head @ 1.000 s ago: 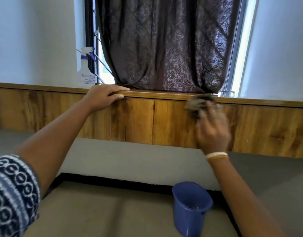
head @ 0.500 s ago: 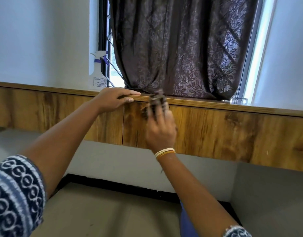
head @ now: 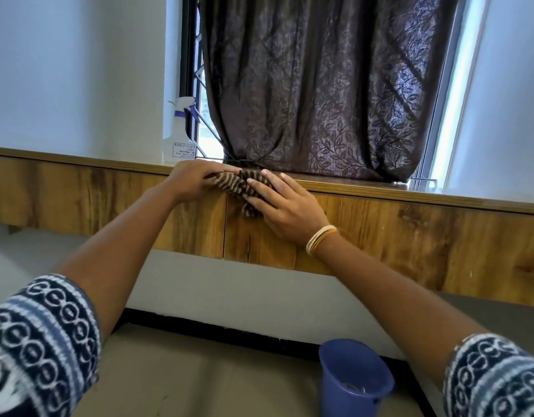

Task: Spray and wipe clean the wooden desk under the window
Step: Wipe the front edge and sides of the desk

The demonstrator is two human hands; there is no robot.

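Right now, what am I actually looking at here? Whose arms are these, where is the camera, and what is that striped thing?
There is no machine here. The camera sits on a person's head and looks forward and down, so the two arms reaching in from the bottom are the wearer's own. The left hand and the right hand meet on a brown-and-cream striped cleaning cloth, pressed against the top front edge of the long wooden desk. The left fingers pinch the cloth; the right hand lies flat on it. A white plastic spray bottle stands on the desk beside the dark brown patterned curtain. Down on the floor stands a blue plastic bucket.
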